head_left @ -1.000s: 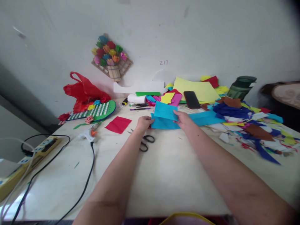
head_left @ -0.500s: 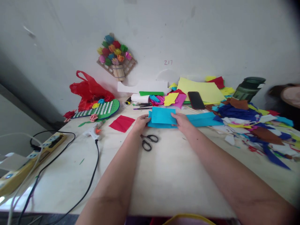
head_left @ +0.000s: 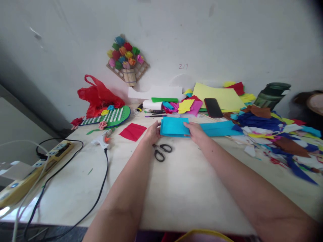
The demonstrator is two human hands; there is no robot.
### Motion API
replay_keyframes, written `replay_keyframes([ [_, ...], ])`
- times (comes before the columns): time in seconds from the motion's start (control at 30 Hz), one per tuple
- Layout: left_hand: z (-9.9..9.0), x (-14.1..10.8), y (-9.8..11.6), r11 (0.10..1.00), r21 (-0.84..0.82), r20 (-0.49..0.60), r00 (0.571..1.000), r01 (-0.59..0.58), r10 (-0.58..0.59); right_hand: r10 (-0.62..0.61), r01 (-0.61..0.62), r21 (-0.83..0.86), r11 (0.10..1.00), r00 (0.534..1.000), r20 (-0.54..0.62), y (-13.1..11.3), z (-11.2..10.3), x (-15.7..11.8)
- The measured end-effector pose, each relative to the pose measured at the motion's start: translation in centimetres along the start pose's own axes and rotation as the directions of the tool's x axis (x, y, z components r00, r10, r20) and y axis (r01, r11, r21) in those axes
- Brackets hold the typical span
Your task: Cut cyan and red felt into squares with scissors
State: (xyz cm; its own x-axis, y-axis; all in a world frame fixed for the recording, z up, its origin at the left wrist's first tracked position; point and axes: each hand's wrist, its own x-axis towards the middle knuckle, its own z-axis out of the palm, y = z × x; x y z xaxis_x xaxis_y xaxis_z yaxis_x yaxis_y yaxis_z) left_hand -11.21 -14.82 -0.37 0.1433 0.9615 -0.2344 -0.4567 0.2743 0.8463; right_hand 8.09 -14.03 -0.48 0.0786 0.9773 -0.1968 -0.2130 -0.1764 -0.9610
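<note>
A blue paper strip (head_left: 175,126) lies folded over itself at its left end, with the rest stretching right across the table. My right hand (head_left: 195,131) pinches the folded part at its right edge, thumb on top. At the left edge of the fold is my left hand (head_left: 153,132), its fingers bent beside the paper; whether it grips the paper is hard to make out. Black-handled scissors (head_left: 161,152) lie just below my left hand, blades partly hidden under it. A red paper square (head_left: 133,131) rests to the left.
A glue gun (head_left: 102,139) with its cable and a power strip (head_left: 37,171) are on the left. Behind are a red bag (head_left: 97,95), pens and a phone (head_left: 213,108). Paper scraps (head_left: 280,134) and a green bottle (head_left: 272,95) stand right.
The raised folded layer has come down flatter onto the strip, its left edge now nearly lined up with the layer below. My left hand's fingers have shifted slightly. The whole view has moved a little.
</note>
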Motion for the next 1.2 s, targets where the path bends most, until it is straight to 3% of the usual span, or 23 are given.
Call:
replay_keyframes([
  [0.97, -0.3, 0.0, -0.1, 1.0, 0.015, 0.074, 0.997, 0.005, -0.006, -0.026, 0.014, -0.174, 0.985, 0.998, -0.065, 0.4, 1.0, -0.5],
  [1.2, -0.1, -0.3, -0.4, 0.992, 0.082, 0.076, 0.993, -0.098, 0.091, -0.03, 0.011, -0.196, 0.981, 0.995, -0.096, 0.5, 1.0, -0.1],
])
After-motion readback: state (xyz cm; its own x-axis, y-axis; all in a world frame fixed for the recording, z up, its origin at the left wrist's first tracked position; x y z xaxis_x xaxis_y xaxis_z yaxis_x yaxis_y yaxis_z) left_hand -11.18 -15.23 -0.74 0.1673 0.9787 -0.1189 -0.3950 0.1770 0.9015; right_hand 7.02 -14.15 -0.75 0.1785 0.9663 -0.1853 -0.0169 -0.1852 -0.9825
